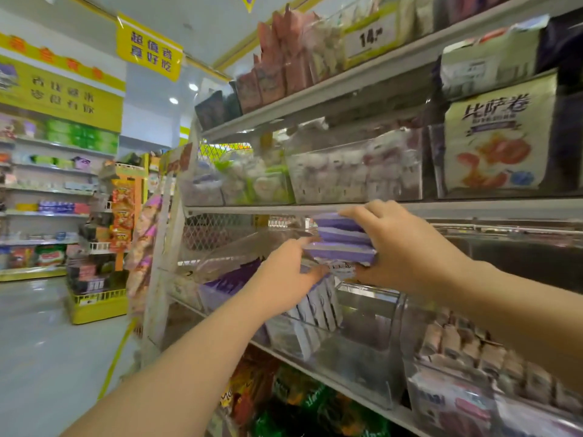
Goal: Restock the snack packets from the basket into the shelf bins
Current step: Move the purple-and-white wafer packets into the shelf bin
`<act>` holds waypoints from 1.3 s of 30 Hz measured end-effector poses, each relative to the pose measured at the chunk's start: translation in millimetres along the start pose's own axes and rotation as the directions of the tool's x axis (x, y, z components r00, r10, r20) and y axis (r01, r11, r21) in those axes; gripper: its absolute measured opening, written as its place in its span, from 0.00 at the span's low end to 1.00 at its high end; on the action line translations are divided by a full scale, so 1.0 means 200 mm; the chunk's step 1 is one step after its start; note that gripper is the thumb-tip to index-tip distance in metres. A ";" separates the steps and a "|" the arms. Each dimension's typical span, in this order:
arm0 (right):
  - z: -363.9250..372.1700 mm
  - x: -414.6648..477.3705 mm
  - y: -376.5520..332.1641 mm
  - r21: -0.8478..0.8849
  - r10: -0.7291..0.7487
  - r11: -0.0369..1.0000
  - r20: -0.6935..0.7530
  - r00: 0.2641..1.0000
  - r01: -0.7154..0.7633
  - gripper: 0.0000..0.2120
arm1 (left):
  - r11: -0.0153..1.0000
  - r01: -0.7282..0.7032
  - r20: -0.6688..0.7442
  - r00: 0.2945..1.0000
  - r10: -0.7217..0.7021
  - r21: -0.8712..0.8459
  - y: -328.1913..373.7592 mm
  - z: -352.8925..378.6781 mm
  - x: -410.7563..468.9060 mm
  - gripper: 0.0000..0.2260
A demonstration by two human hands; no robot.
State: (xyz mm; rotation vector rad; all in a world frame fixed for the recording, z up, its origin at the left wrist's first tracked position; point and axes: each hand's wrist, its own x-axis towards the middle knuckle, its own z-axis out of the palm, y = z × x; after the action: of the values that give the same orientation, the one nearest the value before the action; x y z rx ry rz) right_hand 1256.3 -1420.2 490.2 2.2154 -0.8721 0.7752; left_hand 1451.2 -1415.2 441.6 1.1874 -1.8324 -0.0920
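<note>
My right hand [407, 244] grips the purple snack packets [342, 239] — likely light, slippery; my left hand [287, 272] braces them, fingers straight.

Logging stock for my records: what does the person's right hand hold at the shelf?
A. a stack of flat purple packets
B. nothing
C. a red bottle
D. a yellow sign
A: the right hand curls its fingers over a stack of flat purple snack packets, above the clear plastic shelf bin, with the left hand touching its left end.
</note>
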 end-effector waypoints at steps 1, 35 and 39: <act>0.04 0.00 0.01 -0.037 0.002 0.999 0.018 1.000 -0.001 0.34 | 0.990 0.010 0.004 1.000 -0.011 0.137 -0.06 0.00 0.01 0.13; 0.61 0.46 0.28 0.322 0.119 0.459 0.901 0.416 -0.828 0.10 | 0.949 -0.194 -0.004 0.980 0.201 0.247 -0.51 0.10 0.05 0.15; 0.63 0.48 0.25 0.185 0.191 0.528 0.925 0.328 -0.829 0.09 | 0.944 -0.207 0.000 0.977 0.214 0.258 -0.52 0.10 0.05 0.17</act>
State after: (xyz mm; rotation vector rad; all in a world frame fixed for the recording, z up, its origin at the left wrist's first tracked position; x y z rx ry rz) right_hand 1313.0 -1575.6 494.7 2.9849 -2.3025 0.1884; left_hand 1506.2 -1486.2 384.4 1.1512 -1.9780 0.2911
